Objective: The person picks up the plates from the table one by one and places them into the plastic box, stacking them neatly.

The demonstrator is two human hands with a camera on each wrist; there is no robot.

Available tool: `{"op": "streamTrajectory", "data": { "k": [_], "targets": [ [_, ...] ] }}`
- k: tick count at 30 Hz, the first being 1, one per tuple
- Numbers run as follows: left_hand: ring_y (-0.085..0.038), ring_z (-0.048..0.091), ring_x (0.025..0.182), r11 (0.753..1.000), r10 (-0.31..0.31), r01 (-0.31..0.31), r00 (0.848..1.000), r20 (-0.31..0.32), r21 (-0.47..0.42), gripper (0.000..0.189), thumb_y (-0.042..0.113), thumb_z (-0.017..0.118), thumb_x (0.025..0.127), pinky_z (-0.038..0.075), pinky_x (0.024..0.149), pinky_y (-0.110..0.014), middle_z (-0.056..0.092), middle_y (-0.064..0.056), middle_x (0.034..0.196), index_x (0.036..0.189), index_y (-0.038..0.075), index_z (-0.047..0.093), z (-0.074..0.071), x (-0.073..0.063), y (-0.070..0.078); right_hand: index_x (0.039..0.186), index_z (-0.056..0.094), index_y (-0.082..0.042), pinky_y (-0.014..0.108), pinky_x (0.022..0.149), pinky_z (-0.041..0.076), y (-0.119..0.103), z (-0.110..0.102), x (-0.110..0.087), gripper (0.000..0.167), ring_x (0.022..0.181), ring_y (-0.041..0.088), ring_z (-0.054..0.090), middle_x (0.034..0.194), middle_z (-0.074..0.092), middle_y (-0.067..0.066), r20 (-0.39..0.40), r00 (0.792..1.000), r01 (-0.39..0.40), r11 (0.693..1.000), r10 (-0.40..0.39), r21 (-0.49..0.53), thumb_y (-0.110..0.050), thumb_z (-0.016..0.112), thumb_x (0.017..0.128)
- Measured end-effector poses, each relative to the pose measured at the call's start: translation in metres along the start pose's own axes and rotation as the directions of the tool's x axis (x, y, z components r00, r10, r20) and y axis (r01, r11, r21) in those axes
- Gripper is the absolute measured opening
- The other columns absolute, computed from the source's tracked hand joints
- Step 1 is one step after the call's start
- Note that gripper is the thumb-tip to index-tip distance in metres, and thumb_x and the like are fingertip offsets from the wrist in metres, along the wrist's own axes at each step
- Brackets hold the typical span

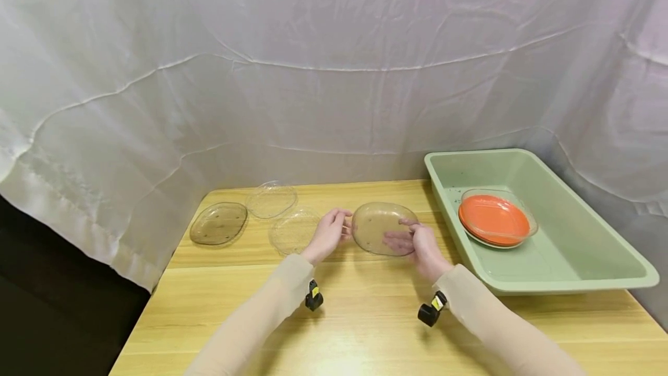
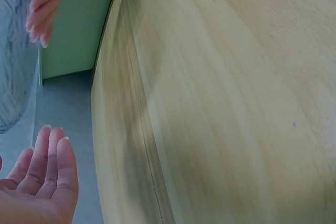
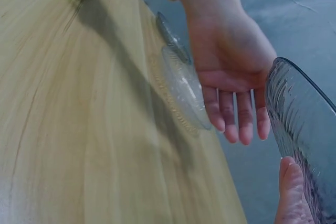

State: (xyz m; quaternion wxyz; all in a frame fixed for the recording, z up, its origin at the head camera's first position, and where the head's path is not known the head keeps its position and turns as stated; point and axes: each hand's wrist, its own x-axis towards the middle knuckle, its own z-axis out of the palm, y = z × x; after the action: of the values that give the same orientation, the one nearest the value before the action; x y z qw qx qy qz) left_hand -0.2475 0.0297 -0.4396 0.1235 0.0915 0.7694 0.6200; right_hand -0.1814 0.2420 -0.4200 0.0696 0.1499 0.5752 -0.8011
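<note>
My right hand (image 1: 429,248) holds a smoky, tinted glass plate (image 1: 378,222) by its right side, thumb at the rim and fingers showing through the glass behind it. The plate is raised over the table and tilted; its ribbed surface (image 3: 302,114) shows in the right wrist view. Beside the plate's left edge is my left hand (image 1: 330,231), its palm (image 3: 226,51) turned up and fingers loosely extended. In the left wrist view the left hand (image 2: 44,182) is below the plate (image 2: 14,56), with the right hand (image 2: 47,11) above.
Two clear glass plates (image 1: 271,199) and another smoky glass plate (image 1: 219,223) lie at the table's left. A green tub (image 1: 569,260) on the right holds orange plates (image 1: 493,218) with a clear glass dish (image 1: 529,222) on top. A pale curtain (image 1: 334,115) hangs behind.
</note>
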Motion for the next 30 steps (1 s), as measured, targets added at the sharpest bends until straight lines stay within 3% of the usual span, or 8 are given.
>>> {"op": "streamTrajectory", "data": {
  "k": [12, 19, 21, 22, 24, 28, 29, 30],
  "targets": [
    [-0.037, 0.067, 0.105, 0.991, 0.097, -0.096, 0.995, -0.006, 0.091, 0.032, 0.011, 0.035, 0.106, 0.059, 0.093, -0.043, 0.067, -0.017, 0.107, 0.128, 0.001, 0.057, 0.014, -0.001, 0.007, 0.135, 0.037, -0.003, 0.024, 0.073, 0.063, -0.031, -0.001, -0.014, 0.040, 0.075, 0.014, 0.078, 0.087, 0.077, 0.004, 0.003, 0.999, 0.053, 0.998, -0.053, 0.037, -0.007, 0.013, 0.104],
    [-0.030, 0.070, 0.101, 0.970, 0.164, -0.166, 0.986, 0.024, 0.178, 0.030, 0.010, 0.037, 0.106, 0.059, 0.090, -0.035, 0.070, -0.019, 0.110, 0.125, 0.003, 0.059, 0.028, -0.001, 0.017, 0.142, 0.032, -0.009, 0.023, 0.080, 0.060, -0.055, -0.015, -0.017, 0.043, 0.084, 0.010, 0.077, 0.092, 0.077, -0.004, 0.035, 0.995, 0.091, 0.996, -0.090, -0.024, -0.011, 0.011, 0.104],
    [-0.028, 0.070, 0.101, 0.961, 0.183, -0.187, 0.982, 0.040, 0.205, 0.029, 0.010, 0.038, 0.105, 0.059, 0.091, -0.035, 0.071, -0.016, 0.110, 0.124, 0.004, 0.060, 0.033, -0.001, 0.021, 0.142, 0.032, -0.012, 0.026, 0.091, 0.057, -0.063, -0.020, -0.019, 0.043, 0.087, 0.008, 0.077, 0.093, 0.078, -0.007, 0.035, 0.995, 0.091, 0.995, -0.090, -0.042, -0.013, 0.011, 0.105],
    [-0.027, 0.070, 0.101, 0.955, 0.191, -0.196, 0.981, 0.046, 0.223, 0.029, 0.011, 0.039, 0.106, 0.059, 0.090, -0.034, 0.071, -0.014, 0.109, 0.124, 0.005, 0.060, 0.035, -0.002, 0.023, 0.141, 0.033, -0.014, 0.022, 0.084, 0.054, -0.066, -0.022, -0.019, 0.042, 0.087, 0.007, 0.077, 0.094, 0.078, -0.009, 0.031, 0.995, 0.092, 0.994, -0.090, -0.059, -0.013, 0.011, 0.105],
    [-0.026, 0.070, 0.101, 0.946, 0.207, -0.216, 0.976, 0.063, 0.243, 0.028, 0.011, 0.041, 0.105, 0.059, 0.089, -0.033, 0.071, -0.013, 0.109, 0.124, 0.005, 0.061, 0.040, -0.002, 0.026, 0.136, 0.036, -0.017, 0.024, 0.094, 0.052, -0.074, -0.027, -0.021, 0.040, 0.087, 0.006, 0.076, 0.092, 0.078, -0.010, 0.037, 0.995, 0.097, 0.994, -0.095, -0.053, -0.014, 0.010, 0.105],
    [-0.022, 0.070, 0.101, 0.916, 0.244, -0.261, 0.965, 0.092, 0.304, 0.028, 0.012, 0.043, 0.104, 0.058, 0.088, -0.028, 0.072, -0.010, 0.109, 0.125, 0.006, 0.061, 0.053, -0.001, 0.034, 0.123, 0.039, -0.016, 0.019, 0.080, 0.059, -0.089, -0.038, -0.021, 0.036, 0.081, 0.010, 0.077, 0.085, 0.079, -0.003, 0.051, 0.989, 0.133, 0.990, -0.136, 0.051, -0.013, 0.008, 0.106],
    [-0.022, 0.070, 0.100, 0.906, 0.256, -0.275, 0.961, 0.100, 0.320, 0.029, 0.013, 0.043, 0.104, 0.058, 0.088, -0.027, 0.072, -0.010, 0.110, 0.126, 0.006, 0.061, 0.056, -0.001, 0.036, 0.123, 0.040, -0.015, 0.024, 0.084, 0.062, -0.092, -0.041, -0.021, 0.036, 0.080, 0.012, 0.078, 0.084, 0.079, 0.000, 0.061, 0.988, 0.137, 0.986, -0.143, 0.091, -0.012, 0.008, 0.106],
    [-0.021, 0.070, 0.101, 0.896, 0.266, -0.288, 0.958, 0.110, 0.339, 0.029, 0.013, 0.043, 0.104, 0.057, 0.089, -0.026, 0.072, -0.009, 0.110, 0.126, 0.006, 0.061, 0.059, -0.001, 0.038, 0.122, 0.041, -0.015, 0.019, 0.071, 0.060, -0.095, -0.045, -0.020, 0.036, 0.079, 0.013, 0.078, 0.083, 0.079, 0.001, 0.060, 0.987, 0.142, 0.985, -0.148, 0.099, -0.012, 0.008, 0.106]
  ]
}}
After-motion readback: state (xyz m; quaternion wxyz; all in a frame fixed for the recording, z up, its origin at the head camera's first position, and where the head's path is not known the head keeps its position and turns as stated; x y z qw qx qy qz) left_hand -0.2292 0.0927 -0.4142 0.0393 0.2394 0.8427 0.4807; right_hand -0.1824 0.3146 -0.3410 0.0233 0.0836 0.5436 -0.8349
